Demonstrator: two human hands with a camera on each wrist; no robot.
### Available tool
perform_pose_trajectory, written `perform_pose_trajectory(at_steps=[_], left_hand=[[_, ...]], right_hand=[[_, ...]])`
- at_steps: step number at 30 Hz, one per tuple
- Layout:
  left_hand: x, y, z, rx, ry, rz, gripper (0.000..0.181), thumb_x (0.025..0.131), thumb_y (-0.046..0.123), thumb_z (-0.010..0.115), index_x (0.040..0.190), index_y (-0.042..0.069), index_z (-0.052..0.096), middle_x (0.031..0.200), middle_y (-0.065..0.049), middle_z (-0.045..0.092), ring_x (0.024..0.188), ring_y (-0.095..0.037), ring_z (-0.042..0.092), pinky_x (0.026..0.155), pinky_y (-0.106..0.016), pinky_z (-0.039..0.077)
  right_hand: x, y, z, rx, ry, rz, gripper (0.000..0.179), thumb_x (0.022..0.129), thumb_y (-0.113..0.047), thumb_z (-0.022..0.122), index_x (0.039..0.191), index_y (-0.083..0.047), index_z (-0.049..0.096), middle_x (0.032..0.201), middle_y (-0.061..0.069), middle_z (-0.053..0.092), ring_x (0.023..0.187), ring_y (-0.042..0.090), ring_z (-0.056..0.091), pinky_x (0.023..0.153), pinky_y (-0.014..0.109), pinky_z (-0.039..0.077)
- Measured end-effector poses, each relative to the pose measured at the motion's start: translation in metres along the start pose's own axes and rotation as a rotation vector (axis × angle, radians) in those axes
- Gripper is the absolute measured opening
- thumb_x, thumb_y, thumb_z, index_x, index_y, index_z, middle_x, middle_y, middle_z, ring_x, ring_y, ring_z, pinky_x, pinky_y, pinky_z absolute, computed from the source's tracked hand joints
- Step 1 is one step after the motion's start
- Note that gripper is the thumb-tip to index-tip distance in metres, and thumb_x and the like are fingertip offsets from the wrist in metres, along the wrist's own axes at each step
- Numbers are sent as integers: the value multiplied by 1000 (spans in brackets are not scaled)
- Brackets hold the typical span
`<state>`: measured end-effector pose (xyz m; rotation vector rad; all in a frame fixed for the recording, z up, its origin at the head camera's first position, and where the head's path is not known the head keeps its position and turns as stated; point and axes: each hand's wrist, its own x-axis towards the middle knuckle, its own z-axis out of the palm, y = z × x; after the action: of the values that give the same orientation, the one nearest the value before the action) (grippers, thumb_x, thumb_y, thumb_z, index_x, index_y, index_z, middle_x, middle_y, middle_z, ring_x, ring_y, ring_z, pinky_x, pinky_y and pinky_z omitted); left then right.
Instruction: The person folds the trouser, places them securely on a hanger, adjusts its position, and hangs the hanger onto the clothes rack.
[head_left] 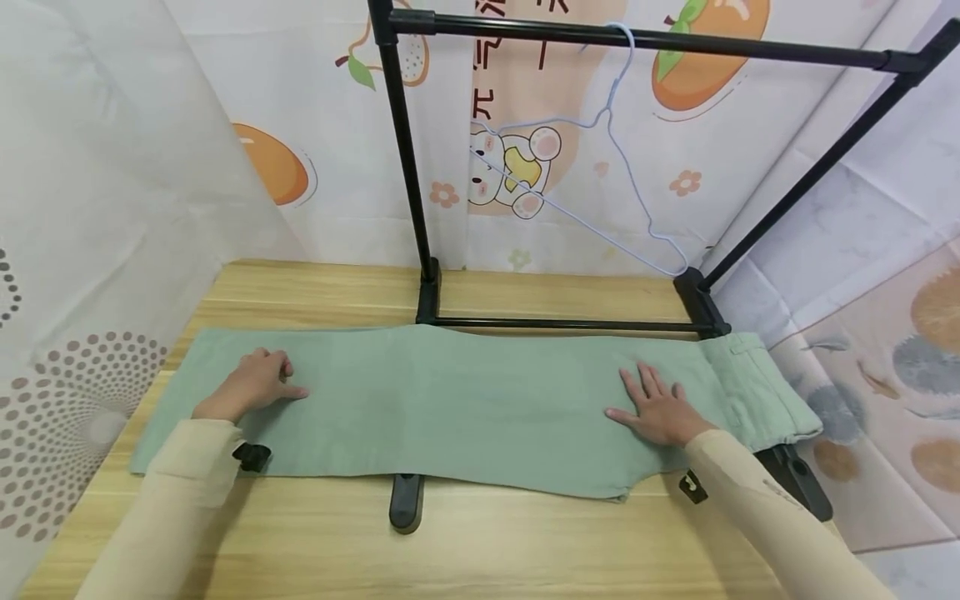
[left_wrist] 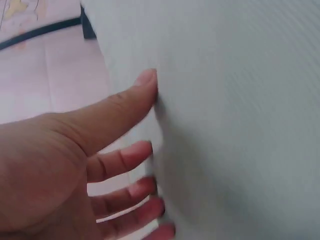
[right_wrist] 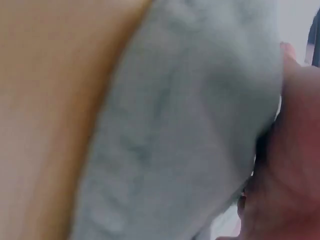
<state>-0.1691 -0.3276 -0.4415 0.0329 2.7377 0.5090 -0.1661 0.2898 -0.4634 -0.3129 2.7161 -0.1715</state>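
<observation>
A pair of pale green trousers (head_left: 510, 400), folded lengthwise, lies across the table with its waistband end (head_left: 757, 387) at the right. Over the leg end at the left, my left hand (head_left: 251, 385) has its thumb out and its fingers loosely bent. In the left wrist view, the fingertips of that hand (left_wrist: 65, 160) meet the green cloth (left_wrist: 240, 120). My right hand (head_left: 660, 410) rests spread on the upper part of the trousers, near the crotch curve. The right wrist view shows cloth (right_wrist: 175, 125) beside part of the right hand (right_wrist: 280, 170), blurred.
A black clothes rack (head_left: 408, 150) stands at the back, its feet (head_left: 407, 504) running under the trousers. From its top bar hangs a light blue wire hanger (head_left: 611, 108). Patterned curtains (head_left: 360, 192) surround the wooden table (head_left: 480, 542).
</observation>
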Motion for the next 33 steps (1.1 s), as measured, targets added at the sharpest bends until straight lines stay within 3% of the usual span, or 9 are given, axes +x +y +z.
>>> perform_pose_trajectory(at_steps=[3, 6, 12, 19, 23, 28, 33], left_hand=[[-10, -17, -1, -18, 33, -49, 75, 84, 47, 73, 121, -12, 46, 127, -43, 33, 113, -57, 32, 86, -64, 40], [-19, -36, 0, -13, 39, -75, 95, 83, 54, 70, 136, -16, 33, 135, -49, 23, 121, -66, 23, 95, -73, 32], [-34, -62, -1, 34, 15, -106, 109, 83, 59, 67, 138, -23, 22, 132, -56, 17, 119, -72, 18, 96, -77, 27], [-43, -69, 0, 56, -24, -79, 110, 89, 62, 56, 140, -26, 13, 135, -57, 6, 122, -72, 10, 95, -79, 25], [-45, -70, -1, 56, -29, -54, 111, 91, 63, 53, 140, -27, 10, 134, -57, 4, 123, -72, 7, 96, -79, 23], [-44, -70, -2, 54, -26, -35, 109, 92, 62, 53, 140, -26, 10, 134, -57, 4, 122, -72, 8, 96, -79, 23], [-43, -69, -5, 56, -19, -33, 110, 91, 63, 54, 138, -27, 12, 131, -58, 8, 120, -72, 12, 95, -79, 25]], right_hand=[[-2, 7, 3, 15, 11, 22, 95, 94, -69, 37, 156, -4, 8, 160, 30, -2, 145, 53, 0, 108, 76, 5], [-4, 10, 1, 22, 21, 29, 97, 94, -70, 36, 156, -2, 6, 159, 32, -3, 144, 55, 1, 107, 77, 9], [-11, 6, -9, 61, 70, 45, 99, 92, -68, 43, 155, 0, 9, 156, 38, 0, 140, 60, 5, 101, 80, 16], [-18, 12, 6, 38, 14, 85, 100, 91, -71, 42, 155, -1, 10, 156, 37, -1, 139, 62, 4, 97, 83, 15], [-19, 15, 12, 25, 38, 87, 98, 92, -71, 40, 155, -3, 11, 156, 36, 1, 140, 60, 3, 99, 83, 14], [-20, 14, 10, 33, 43, 86, 98, 92, -71, 41, 155, -2, 12, 156, 37, 2, 140, 61, 3, 98, 83, 14], [-14, 11, -2, 20, -24, 83, 101, 90, -72, 41, 155, 0, 11, 155, 39, 2, 139, 62, 4, 99, 81, 18]])
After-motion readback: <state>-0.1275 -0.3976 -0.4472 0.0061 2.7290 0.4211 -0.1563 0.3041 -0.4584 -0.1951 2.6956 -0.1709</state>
